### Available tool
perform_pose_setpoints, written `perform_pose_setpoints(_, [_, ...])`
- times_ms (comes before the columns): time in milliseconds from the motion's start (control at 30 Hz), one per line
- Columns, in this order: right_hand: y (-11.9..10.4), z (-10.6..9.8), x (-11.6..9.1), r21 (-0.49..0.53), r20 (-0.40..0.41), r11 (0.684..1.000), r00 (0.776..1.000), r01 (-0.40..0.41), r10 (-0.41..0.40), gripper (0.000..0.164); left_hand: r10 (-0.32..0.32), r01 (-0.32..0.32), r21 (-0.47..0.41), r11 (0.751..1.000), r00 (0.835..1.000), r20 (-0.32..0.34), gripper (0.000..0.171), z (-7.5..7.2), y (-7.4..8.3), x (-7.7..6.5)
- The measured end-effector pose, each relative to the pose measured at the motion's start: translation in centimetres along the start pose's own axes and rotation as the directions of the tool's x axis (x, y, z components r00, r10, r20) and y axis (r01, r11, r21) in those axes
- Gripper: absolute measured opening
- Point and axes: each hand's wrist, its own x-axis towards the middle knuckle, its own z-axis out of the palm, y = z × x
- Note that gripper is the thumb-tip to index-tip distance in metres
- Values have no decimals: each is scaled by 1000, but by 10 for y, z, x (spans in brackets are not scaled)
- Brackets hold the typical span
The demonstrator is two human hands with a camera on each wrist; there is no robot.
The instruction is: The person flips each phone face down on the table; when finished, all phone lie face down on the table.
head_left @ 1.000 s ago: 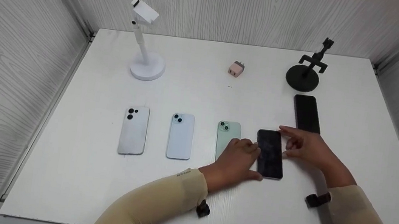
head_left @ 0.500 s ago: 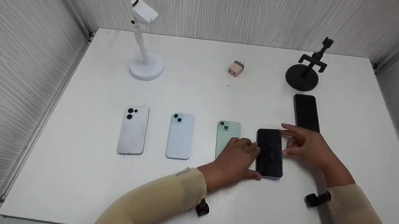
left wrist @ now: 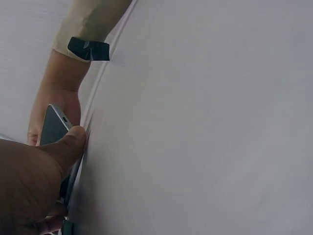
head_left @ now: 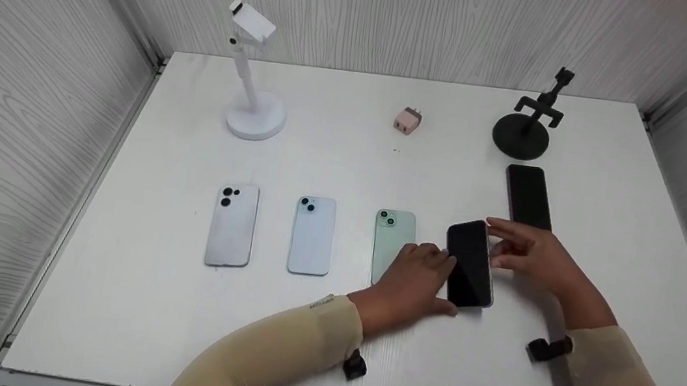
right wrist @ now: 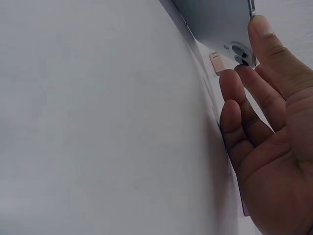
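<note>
A black-screened smartphone (head_left: pixel 471 271) is held between both hands, its screen facing up. My left hand (head_left: pixel 411 283) grips its left side, with the thumb at the lower corner and the fingers curled at the edge. Along the right edge, my right hand (head_left: pixel 529 258) pinches it near the top. That side is tilted up off the table; in the right wrist view the phone's pale back (right wrist: pixel 215 22) and camera lenses show underneath. The left wrist view shows the left thumb (left wrist: pixel 73 139) against the phone's lower end. Partly behind the left hand lies a green phone (head_left: pixel 391 241).
A light blue phone (head_left: pixel 312 235) and a silver phone (head_left: pixel 232 225) lie further left. Another black phone (head_left: pixel 528 196) lies behind the right hand. At the back stand a white phone stand (head_left: pixel 254 116), a pink charger plug (head_left: pixel 407 121) and a black phone stand (head_left: pixel 521 136).
The held phone has gone from lying flat to tilted, its right edge raised, and has shifted slightly right. Both hands moved a little with it.
</note>
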Motion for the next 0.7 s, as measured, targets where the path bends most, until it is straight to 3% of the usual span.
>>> perform_pose_setpoints(433, [4,2,-12,131,58,985,991,110,-119,75,16,-16,-16,1000,1000,-25,96,8,17,2])
perform_pose_setpoints(700, [3,4,-22,119,84,990,993,76,-86,87,34,-37,-72,997,999,-41,99,11,23,3])
